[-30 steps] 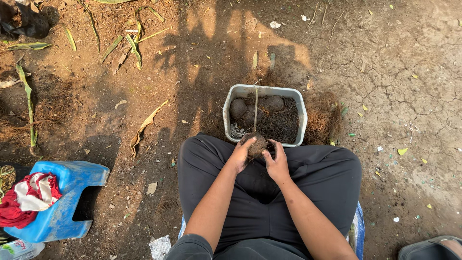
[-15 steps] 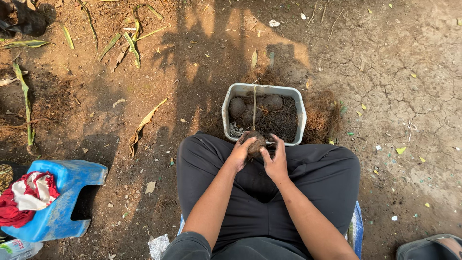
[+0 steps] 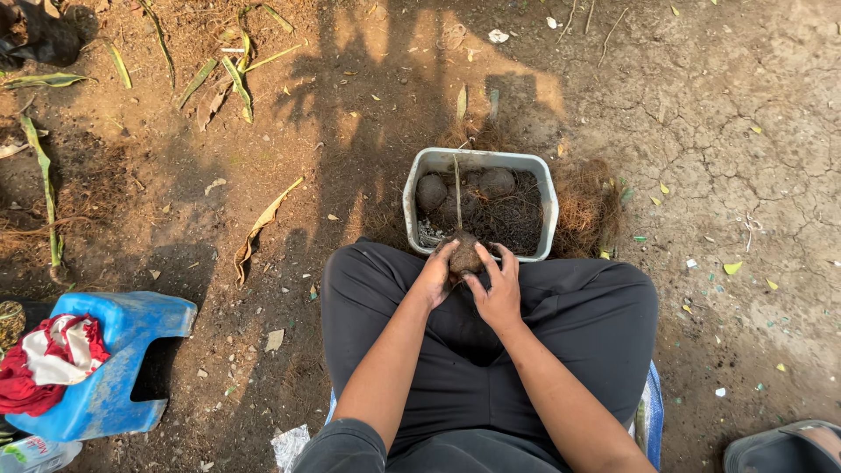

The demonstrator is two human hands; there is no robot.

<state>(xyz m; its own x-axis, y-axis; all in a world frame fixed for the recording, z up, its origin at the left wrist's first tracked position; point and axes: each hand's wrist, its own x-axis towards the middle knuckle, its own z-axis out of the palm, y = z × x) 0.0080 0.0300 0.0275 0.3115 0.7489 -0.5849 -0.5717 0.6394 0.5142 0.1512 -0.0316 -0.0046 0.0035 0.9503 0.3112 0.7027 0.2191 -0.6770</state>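
Observation:
I sit on the ground with both hands together over my lap. My left hand (image 3: 435,276) and my right hand (image 3: 497,289) cup a round brown ball of fibrous soil (image 3: 463,253) with a thin stem (image 3: 456,193) rising from its top. Just beyond my knees stands a grey rectangular plastic tub (image 3: 547,206). Inside it lie two similar dark balls (image 3: 431,191) on loose brown fibre.
Loose coconut-like fibre (image 3: 585,206) spills around the tub. A blue plastic stool (image 3: 118,350) lies tipped at lower left with a red and white cloth (image 3: 48,359) on it. Dry leaves (image 3: 263,223) litter the cracked dirt. A sandalled foot (image 3: 784,447) shows at lower right.
My hands have shifted slightly around the ball, turning it; the view has moved a little. Everything else stays put.

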